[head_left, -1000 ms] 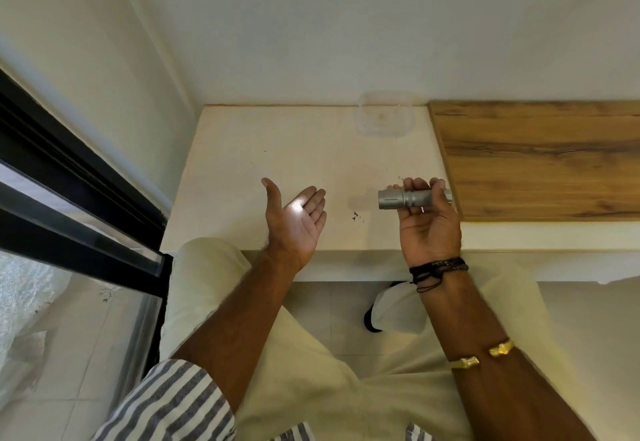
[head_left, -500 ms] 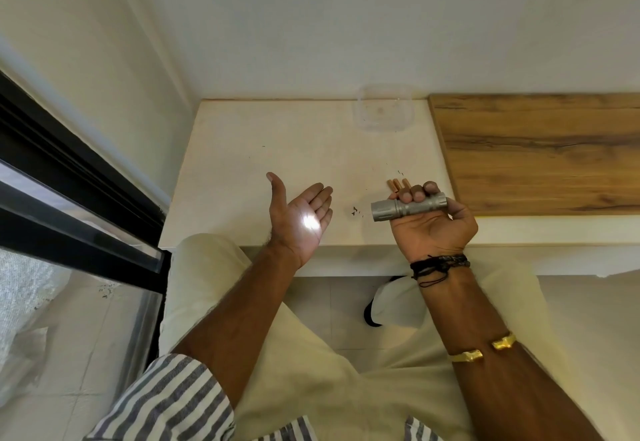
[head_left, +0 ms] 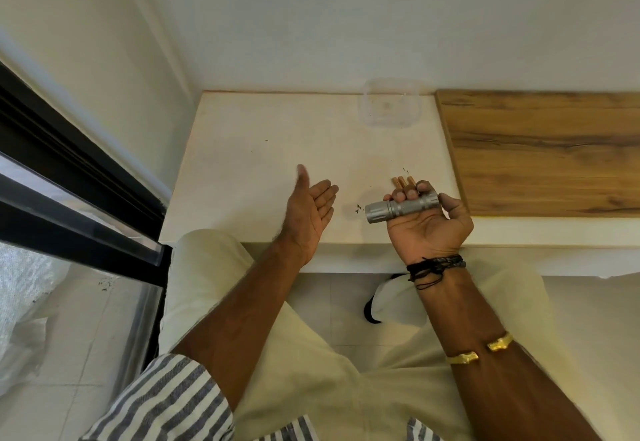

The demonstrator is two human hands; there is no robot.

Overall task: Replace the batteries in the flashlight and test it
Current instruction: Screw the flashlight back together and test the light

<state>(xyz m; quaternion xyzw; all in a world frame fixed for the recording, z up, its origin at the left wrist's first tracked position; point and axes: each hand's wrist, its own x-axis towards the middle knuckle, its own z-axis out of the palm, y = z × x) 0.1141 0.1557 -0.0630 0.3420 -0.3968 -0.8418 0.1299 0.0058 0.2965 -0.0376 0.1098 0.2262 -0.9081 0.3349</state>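
Note:
My right hand (head_left: pixel 429 224) is closed around a silver flashlight (head_left: pixel 400 209), palm up, with the lens end pointing left toward my left hand. My left hand (head_left: pixel 310 210) is held open above the white counter (head_left: pixel 263 163), palm turned toward the flashlight, fingers apart and holding nothing. No light spot shows on the palm. Three copper-coloured batteries (head_left: pixel 402 181) lie side by side on the counter just behind my right fingers.
A clear plastic container (head_left: pixel 390 103) stands at the back of the counter by the wall. A wooden board (head_left: pixel 540 150) covers the counter's right part. A dark window frame (head_left: pixel 69 191) runs along the left. Small dark specks (head_left: pixel 357 209) lie between my hands.
The bright light spot on my left palm has gone. My right hand has rolled further palm up, tilting the flashlight and uncovering the batteries behind it. My left hand turned more edge-on.

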